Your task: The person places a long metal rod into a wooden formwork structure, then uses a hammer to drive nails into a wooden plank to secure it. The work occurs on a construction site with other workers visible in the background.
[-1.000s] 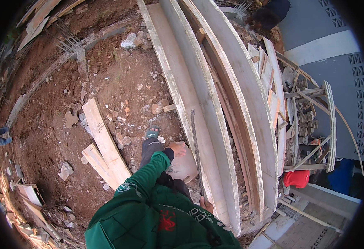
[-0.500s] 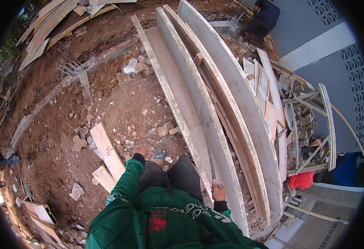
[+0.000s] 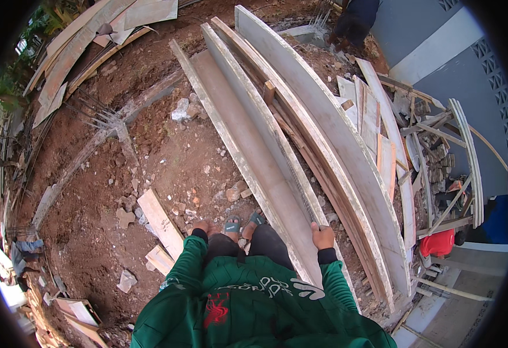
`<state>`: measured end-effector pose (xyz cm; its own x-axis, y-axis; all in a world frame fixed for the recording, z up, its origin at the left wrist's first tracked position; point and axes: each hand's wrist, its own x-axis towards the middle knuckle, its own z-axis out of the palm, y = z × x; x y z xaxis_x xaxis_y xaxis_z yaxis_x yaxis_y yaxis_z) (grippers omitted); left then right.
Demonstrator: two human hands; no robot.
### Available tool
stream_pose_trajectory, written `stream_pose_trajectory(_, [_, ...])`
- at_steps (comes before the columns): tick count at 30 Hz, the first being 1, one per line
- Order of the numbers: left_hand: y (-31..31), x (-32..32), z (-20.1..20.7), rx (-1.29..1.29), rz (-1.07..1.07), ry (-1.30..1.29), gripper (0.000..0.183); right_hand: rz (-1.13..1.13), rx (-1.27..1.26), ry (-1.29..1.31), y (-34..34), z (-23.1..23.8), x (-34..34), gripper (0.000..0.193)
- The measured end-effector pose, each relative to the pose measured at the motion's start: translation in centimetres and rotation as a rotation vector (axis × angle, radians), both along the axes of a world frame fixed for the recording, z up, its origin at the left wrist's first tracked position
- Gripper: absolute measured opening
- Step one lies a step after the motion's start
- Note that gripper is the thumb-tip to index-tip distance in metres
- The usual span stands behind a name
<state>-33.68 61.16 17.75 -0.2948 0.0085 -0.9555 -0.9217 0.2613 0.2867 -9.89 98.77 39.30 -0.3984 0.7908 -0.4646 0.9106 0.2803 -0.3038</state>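
My right hand (image 3: 323, 236) is closed around the near end of a thin dark ribbed steel bar (image 3: 303, 200). The bar runs forward along the inner face of a long wooden formwork trough (image 3: 230, 113), close to its right side board. My left hand (image 3: 199, 226) hangs low over the soil beside my sandalled feet, holding nothing, its fingers loosely apart. Near it lies a pale wooden plank (image 3: 160, 219) on the ground.
More long boards (image 3: 317, 87) stand on edge to the right. Beyond them are scrap planks (image 3: 375, 139) and a wooden frame (image 3: 465, 162). Broken stones (image 3: 127, 281) dot the soil. One person (image 3: 352, 23) bends at the far right; another (image 3: 25, 255) is at the left.
My right hand has moved forward and right with the steel bar, from the trough's left edge to its right board. My view has shifted slightly, and both feet now show.
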Motion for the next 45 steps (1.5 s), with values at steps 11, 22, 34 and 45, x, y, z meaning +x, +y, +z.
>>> stream_pose_trajectory(11, [7.2, -5.7, 7.4, 0.080, -0.005, 0.187, 0.027, 0.076, 0.066, -0.018, 5.9, 0.0, -5.6, 0.046])
stream_pose_trajectory(22, [20.7, -15.7, 6.9, 0.230, -0.249, 0.169, 0.027, -0.010, -0.010, -0.071, 6.9, 0.6, -8.2, 0.055])
stream_pose_trajectory(34, [37.8, -23.7, -0.9, 0.322, -0.343, 0.071, 0.047, 0.022, 0.024, -0.214, 7.4, -9.8, -4.0, 0.060])
stream_pose_trajectory(45, [46.2, -33.5, -3.5, 0.146, -0.449, 0.198, 0.048, 0.052, 0.029, 0.139, 6.3, -27.3, -0.7, 0.058])
